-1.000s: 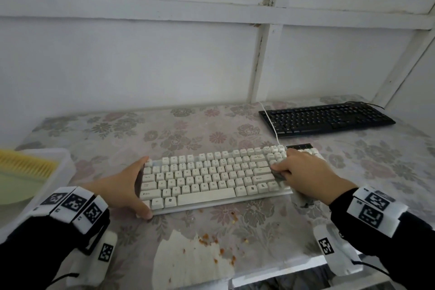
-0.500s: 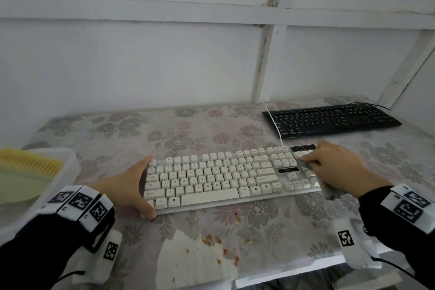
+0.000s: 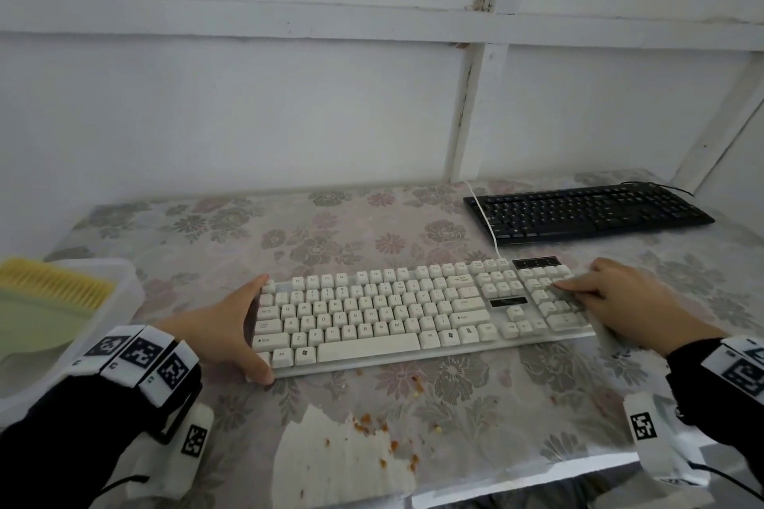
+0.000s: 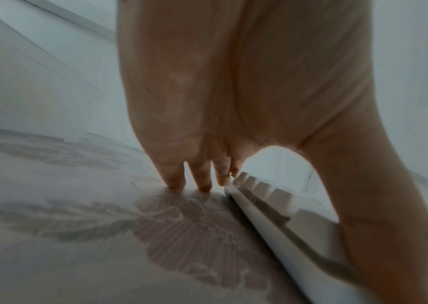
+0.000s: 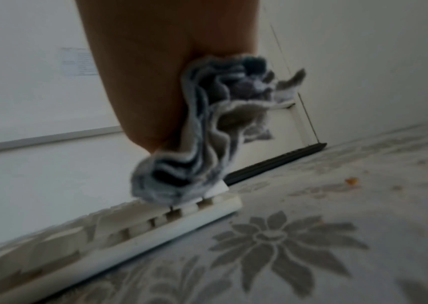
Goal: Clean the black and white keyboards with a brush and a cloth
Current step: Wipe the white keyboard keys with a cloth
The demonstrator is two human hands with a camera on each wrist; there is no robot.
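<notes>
The white keyboard [image 3: 413, 310] lies across the middle of the flowered table. My left hand [image 3: 244, 326] braces its left end: the straight fingers [image 4: 173, 176] stand on the table beside the edge, and the thumb sits at the front corner. My right hand [image 3: 612, 302] grips a bunched grey cloth [image 5: 202, 144] and presses it on the number pad at the right end [image 5: 155, 232]. The black keyboard [image 3: 587, 211] lies at the back right, untouched. A brush with yellow bristles [image 3: 53, 285] lies in the tray at the left.
The white tray [image 3: 124, 285] stands at the table's left edge. Orange crumbs [image 3: 372, 426] lie in front of the white keyboard, around a torn patch of tablecloth [image 3: 343, 467]. The white cable [image 3: 483, 219] runs back over the black keyboard. A white wall closes the back.
My right hand has slid the cloth to the right along the white keyboard, from the enter-key area onto the number pad. The left hand has stayed at the left end.
</notes>
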